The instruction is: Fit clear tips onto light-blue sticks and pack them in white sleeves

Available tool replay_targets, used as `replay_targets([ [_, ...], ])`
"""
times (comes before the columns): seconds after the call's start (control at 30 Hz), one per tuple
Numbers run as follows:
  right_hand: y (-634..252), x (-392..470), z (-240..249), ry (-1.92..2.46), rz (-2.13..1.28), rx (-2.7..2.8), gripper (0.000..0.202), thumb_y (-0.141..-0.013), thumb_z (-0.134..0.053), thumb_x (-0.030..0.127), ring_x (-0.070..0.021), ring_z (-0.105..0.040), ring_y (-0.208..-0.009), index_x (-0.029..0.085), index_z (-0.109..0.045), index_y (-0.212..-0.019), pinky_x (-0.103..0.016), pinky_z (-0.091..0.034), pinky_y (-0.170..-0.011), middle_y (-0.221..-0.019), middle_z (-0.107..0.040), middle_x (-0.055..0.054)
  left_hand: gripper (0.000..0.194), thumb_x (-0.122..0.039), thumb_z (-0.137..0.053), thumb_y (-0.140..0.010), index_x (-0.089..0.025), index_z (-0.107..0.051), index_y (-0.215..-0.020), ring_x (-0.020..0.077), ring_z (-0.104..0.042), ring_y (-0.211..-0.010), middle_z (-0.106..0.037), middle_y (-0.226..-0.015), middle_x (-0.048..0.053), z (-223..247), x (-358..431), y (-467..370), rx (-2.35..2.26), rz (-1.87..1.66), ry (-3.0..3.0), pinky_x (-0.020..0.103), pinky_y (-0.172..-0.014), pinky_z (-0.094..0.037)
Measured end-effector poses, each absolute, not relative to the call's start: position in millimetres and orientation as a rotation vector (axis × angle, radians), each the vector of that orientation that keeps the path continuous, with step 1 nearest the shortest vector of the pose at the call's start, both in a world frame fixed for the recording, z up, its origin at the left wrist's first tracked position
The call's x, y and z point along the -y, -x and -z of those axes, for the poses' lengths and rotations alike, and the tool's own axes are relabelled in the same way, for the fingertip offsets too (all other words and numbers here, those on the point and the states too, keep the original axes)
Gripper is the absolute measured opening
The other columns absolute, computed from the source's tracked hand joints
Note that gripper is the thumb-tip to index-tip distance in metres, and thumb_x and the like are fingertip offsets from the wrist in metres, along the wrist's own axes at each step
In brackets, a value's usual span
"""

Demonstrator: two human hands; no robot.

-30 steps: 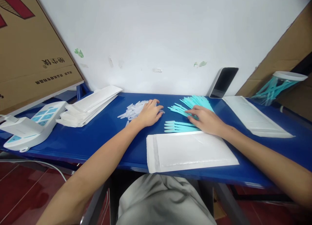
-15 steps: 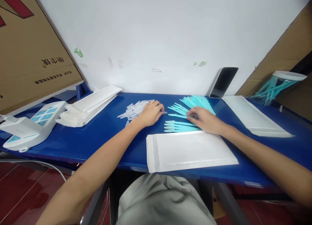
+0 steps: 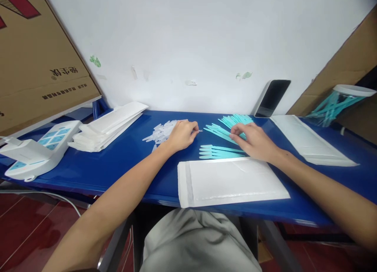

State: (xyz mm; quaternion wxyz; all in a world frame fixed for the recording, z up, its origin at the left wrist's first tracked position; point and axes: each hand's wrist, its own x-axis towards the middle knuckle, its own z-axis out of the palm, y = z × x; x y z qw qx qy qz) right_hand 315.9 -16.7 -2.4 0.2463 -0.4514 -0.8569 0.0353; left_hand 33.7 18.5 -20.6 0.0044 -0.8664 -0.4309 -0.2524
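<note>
My left hand [image 3: 185, 135] is closed in a pinch on a small clear plastic cap [image 3: 200, 131], whose tip pokes out past the fingertips. Behind that hand lies a loose heap of translucent caps [image 3: 161, 132]. Thumb and forefinger of my right hand [image 3: 253, 140] are pinched on a thin turquoise swab stick [image 3: 219, 134] among several fanned out to the left; the exact grip is partly hidden. Nearer to me, a small row of turquoise swabs [image 3: 218, 151] lies just behind a white padded envelope [image 3: 235, 181]. More swabs [image 3: 235, 120] are spread behind the right hand.
A stack of white envelopes [image 3: 107, 126] and a power strip [image 3: 41, 154] occupy the left of the blue table [image 3: 118, 166]. A phone [image 3: 272, 98] leans on the wall. At right lie another envelope [image 3: 313, 140] and a clear tub of turquoise sticks [image 3: 332, 107].
My right hand has shifted up and slightly right, and the separate swab at its fingertips has moved back toward the fanned group. The left hand has risen slightly with the cap.
</note>
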Motion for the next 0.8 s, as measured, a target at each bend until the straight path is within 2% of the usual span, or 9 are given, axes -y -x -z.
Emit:
replay_targets([
  [0.17,-317.8,16.2,2.7,1.288,-0.143,2.302,0.021,-0.100,-0.042,0.039,-0.0216,-0.061,-0.068,0.023,-0.054,-0.096,-0.034,-0.043,-0.065,-0.077,-0.067,-0.004,0.005,-0.018,-0.067,-0.087,-0.019,-0.070,-0.083,0.0231,-0.066,-0.086,-0.076,-0.090,0.004,17.0,-17.9,-35.9,1.423,1.072,2.626,0.038,-0.083,-0.050],
  [0.3,-320.0,12.8,6.6,1.294,-0.111,2.346,0.021,-0.101,-0.036,0.036,-0.0213,-0.057,-0.064,0.023,-0.051,-0.096,-0.034,-0.039,-0.062,-0.074,-0.062,-0.003,0.003,-0.018,-0.071,-0.083,-0.020,-0.073,-0.083,0.0207,-0.068,-0.085,-0.076,-0.088,0.002,16.6,-16.2,-37.8,1.452,1.268,2.634,0.035,-0.081,-0.052],
  [0.47,-320.2,13.1,6.3,1.372,-0.055,2.346,0.019,-0.099,-0.039,0.034,-0.0204,-0.054,-0.059,0.023,-0.055,-0.101,-0.032,-0.034,-0.058,-0.067,-0.060,-0.001,0.015,-0.018,-0.071,-0.086,-0.019,-0.076,-0.100,0.0200,-0.070,-0.088,-0.078,-0.098,0.004,19.9,-12.1,-42.7,1.302,1.259,2.758,0.036,-0.085,-0.054],
  [0.6,-321.0,13.0,5.5,1.383,-0.040,2.348,0.019,-0.098,-0.039,0.033,-0.0196,-0.054,-0.058,0.023,-0.056,-0.102,-0.031,-0.033,-0.057,-0.066,-0.060,0.000,0.013,-0.016,-0.069,-0.087,-0.017,-0.077,-0.098,0.0201,-0.071,-0.089,-0.078,-0.099,0.007,21.7,-8.8,-45.7,1.233,1.282,2.787,0.035,-0.084,-0.055],
  [0.8,-321.4,13.1,4.7,1.360,-0.060,2.341,0.021,-0.099,-0.039,0.034,-0.0202,-0.054,-0.057,0.024,-0.057,-0.102,-0.031,-0.032,-0.057,-0.063,-0.058,0.001,0.011,-0.018,-0.071,-0.087,-0.019,-0.077,-0.096,0.0181,-0.071,-0.090,-0.078,-0.100,0.004,19.4,-3.2,-49.3,1.212,1.374,2.840,0.035,-0.087,-0.056],
])
